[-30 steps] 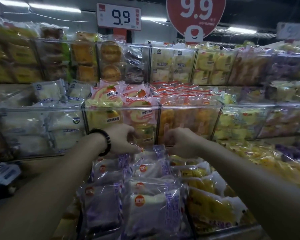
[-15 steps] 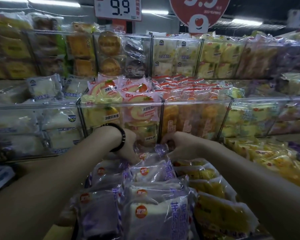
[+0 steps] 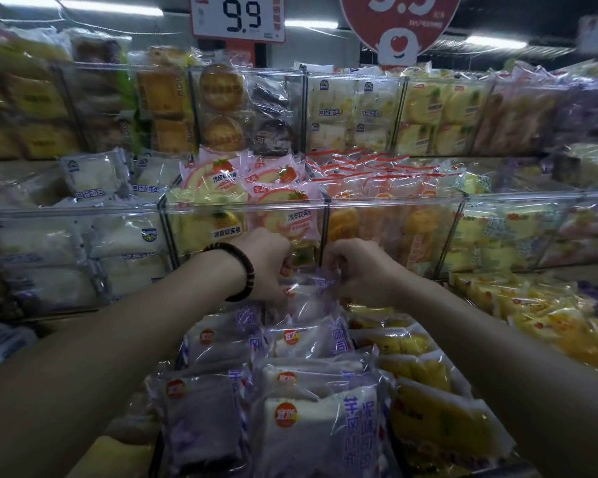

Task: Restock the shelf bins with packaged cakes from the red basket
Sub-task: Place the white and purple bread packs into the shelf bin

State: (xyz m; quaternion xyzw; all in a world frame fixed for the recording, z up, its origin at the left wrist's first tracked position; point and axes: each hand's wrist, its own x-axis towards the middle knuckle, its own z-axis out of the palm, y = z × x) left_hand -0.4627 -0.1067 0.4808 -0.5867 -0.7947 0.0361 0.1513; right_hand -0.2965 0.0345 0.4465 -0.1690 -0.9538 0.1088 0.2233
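Two hands, the left hand (image 3: pixel 266 267) wearing a dark bead bracelet (image 3: pixel 245 272) and the right hand (image 3: pixel 357 270), curl their fingers round one purple-printed packaged cake (image 3: pixel 309 300) atop the pile's (image 3: pixel 304 412) far end, just below the clear shelf bins (image 3: pixel 394 201).

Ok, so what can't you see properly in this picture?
Head view only:
- Round red sign: its number is cut off by the top edge.
- White price tag: small print too tiny to read.
- Far-left shelf packs: dark and blurred.
- Basket: buried under the packaged cakes.
- Pack that left hand and right hand grip: label hidden by hands and glare.
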